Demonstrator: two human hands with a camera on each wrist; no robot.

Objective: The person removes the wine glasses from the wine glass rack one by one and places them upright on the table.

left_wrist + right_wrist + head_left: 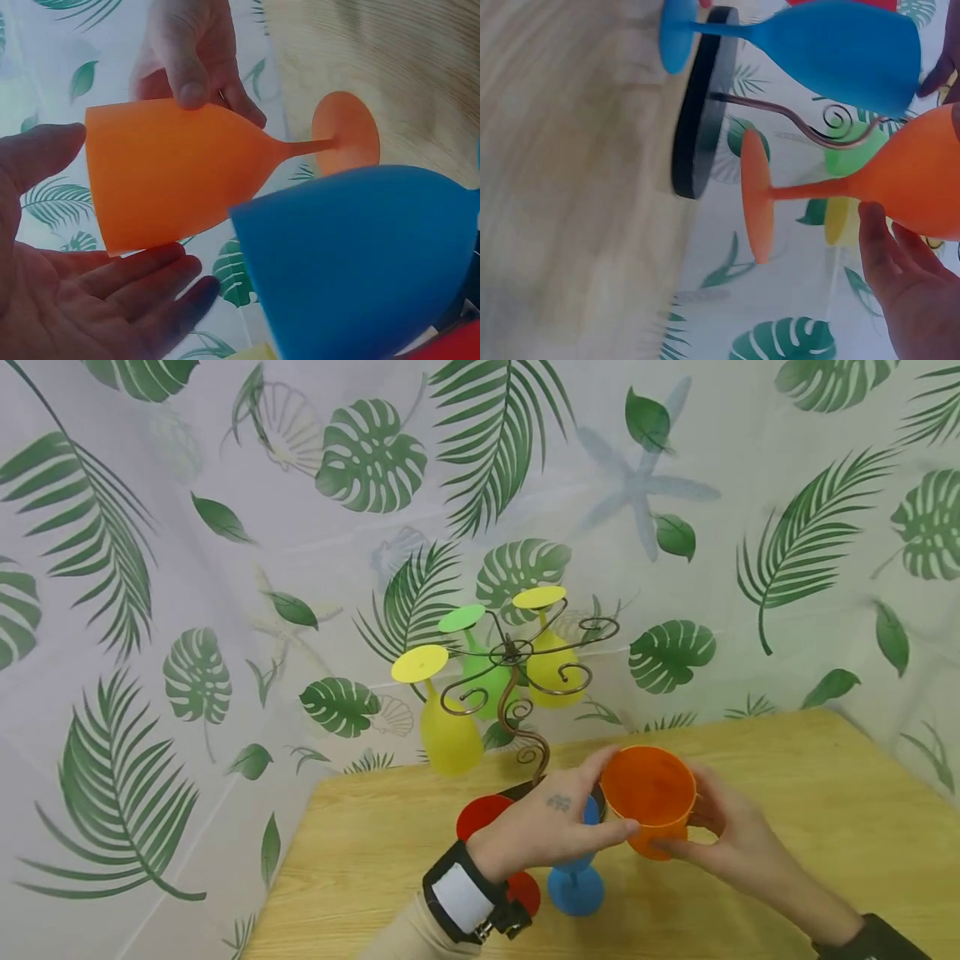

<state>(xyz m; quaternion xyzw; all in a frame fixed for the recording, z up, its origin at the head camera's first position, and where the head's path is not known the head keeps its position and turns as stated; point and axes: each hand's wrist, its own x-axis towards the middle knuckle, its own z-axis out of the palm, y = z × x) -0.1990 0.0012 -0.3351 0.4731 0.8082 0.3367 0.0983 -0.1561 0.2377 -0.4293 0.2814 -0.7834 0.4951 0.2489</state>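
An orange goblet [649, 843] is held above the table between both hands, its open mouth toward the head camera. My left hand [551, 831] spans the rim, thumb on the near side and fingers across from it. On the other side of the bowl, my right hand [738, 839] grips with thumb and fingers. In the left wrist view, the goblet's stem and round foot are free of both hands. A blue goblet [576, 893] stands upright just left of it, partly behind my left hand. Next to that is a red goblet [483, 814], mostly covered by the same hand.
Behind the hands stands a bronze scrolled metal rack [517, 714] on a black base [697, 112]. Two yellow goblets [450, 735] and a green goblet [487, 685] hang upside down from its arms. A leaf-patterned sheet [720, 635] backs the wooden table [817, 785].
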